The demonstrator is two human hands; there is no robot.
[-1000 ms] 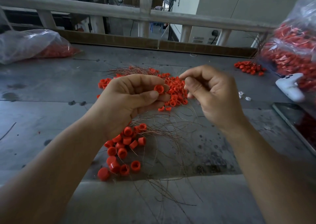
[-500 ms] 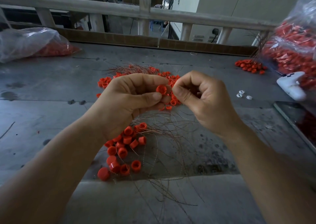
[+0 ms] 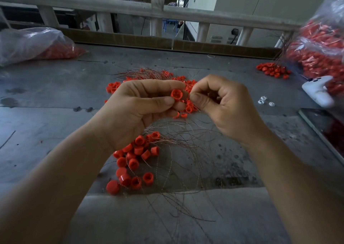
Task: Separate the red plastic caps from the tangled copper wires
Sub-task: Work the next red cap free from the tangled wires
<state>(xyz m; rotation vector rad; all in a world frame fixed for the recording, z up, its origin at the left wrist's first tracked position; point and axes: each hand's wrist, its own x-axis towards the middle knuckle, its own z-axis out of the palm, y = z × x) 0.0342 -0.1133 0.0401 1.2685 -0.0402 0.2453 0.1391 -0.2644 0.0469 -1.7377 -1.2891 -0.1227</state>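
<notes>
Left hand closed, thumb and forefinger pinching one red cap at frame centre, open end up for access | right hand pinched shut beside it, likely on wire | copper wires and loose caps on bench below.

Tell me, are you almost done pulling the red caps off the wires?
Not yet. A pile of loose caps looks finished. The left hand pinches one cap while the right hand works at it. More caps remain tangled in wire farther back.
</notes>
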